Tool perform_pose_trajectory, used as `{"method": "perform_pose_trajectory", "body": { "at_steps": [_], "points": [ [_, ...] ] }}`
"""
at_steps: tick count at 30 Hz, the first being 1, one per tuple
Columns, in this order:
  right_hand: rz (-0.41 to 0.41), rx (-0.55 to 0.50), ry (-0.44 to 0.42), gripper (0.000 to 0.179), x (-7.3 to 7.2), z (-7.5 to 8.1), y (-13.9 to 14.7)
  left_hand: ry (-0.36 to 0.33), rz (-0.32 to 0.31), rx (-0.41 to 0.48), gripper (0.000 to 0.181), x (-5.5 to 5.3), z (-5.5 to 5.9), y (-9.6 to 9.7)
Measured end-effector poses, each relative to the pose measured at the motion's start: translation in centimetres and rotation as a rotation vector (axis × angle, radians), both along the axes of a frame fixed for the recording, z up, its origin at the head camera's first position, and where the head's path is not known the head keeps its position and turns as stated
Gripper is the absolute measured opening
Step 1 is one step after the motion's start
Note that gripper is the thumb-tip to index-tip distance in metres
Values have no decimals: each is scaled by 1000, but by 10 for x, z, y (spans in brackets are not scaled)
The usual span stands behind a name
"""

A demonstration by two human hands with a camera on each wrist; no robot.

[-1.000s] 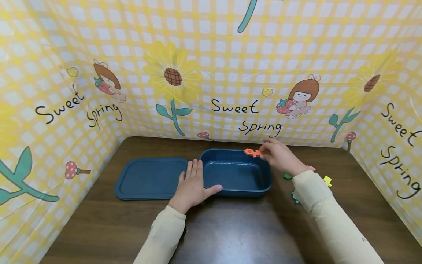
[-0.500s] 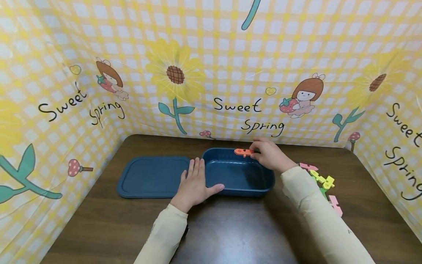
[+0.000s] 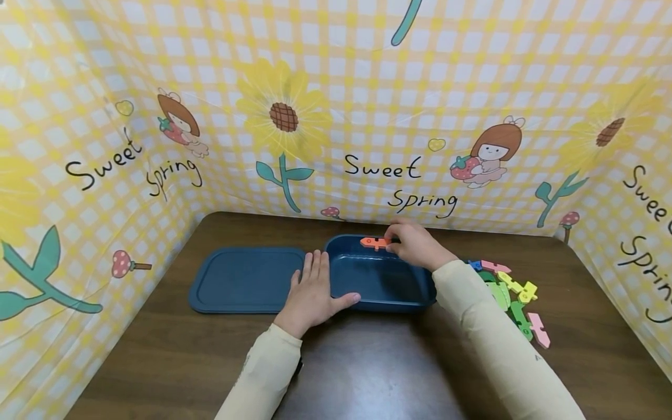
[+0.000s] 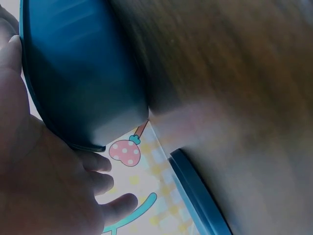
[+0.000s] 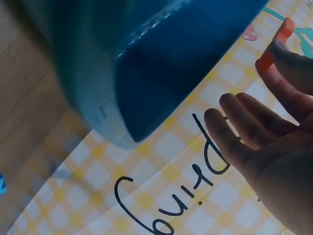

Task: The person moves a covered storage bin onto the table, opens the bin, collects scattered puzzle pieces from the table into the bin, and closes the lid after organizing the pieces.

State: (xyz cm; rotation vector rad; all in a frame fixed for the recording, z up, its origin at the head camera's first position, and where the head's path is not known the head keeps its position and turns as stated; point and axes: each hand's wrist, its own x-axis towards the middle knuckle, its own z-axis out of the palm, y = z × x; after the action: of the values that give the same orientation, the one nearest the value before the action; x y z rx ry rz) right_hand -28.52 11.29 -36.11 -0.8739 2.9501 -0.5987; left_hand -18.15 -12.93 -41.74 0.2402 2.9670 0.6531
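Observation:
A dark blue rectangular box (image 3: 362, 286) without its cover sits in the middle of the table. My left hand (image 3: 310, 294) lies against the box's left end, fingers straight and thumb spread along the near rim. Over the far rim, my right hand (image 3: 417, 244) pinches a flat orange notched piece with a pointed end (image 3: 373, 242) between thumb and index finger. In the right wrist view the orange piece (image 5: 275, 45) shows between those fingertips, with the other fingers loosely extended beside the box (image 5: 161, 73).
Left of the box lies a flat blue lid (image 3: 244, 280). To the right, partly behind the right sleeve, several notched pieces are heaped, among them a pink piece (image 3: 539, 330), a yellow piece (image 3: 527, 291) and a green piece (image 3: 520, 319). Patterned cloth (image 3: 294, 192) closes off the back.
My right hand has moved left along the far rim with the orange piece, uncovering more of the heap on the right. My left hand stays at the box's left end.

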Motion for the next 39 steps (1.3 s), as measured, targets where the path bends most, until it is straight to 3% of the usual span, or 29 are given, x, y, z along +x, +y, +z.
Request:
{"method": "perform_pose_trajectory", "body": {
  "at_steps": [10,26,39],
  "points": [
    [-7,28,-60,9,-2,7,-12,6,1,11,117,1,2,0],
    [37,78,-58,7,-12,1,-37,15,3,19,115,2,3,0],
    [6,115,-73,12,-17,-14,-47,4,7,7,116,1,1,1]
  ]
}}
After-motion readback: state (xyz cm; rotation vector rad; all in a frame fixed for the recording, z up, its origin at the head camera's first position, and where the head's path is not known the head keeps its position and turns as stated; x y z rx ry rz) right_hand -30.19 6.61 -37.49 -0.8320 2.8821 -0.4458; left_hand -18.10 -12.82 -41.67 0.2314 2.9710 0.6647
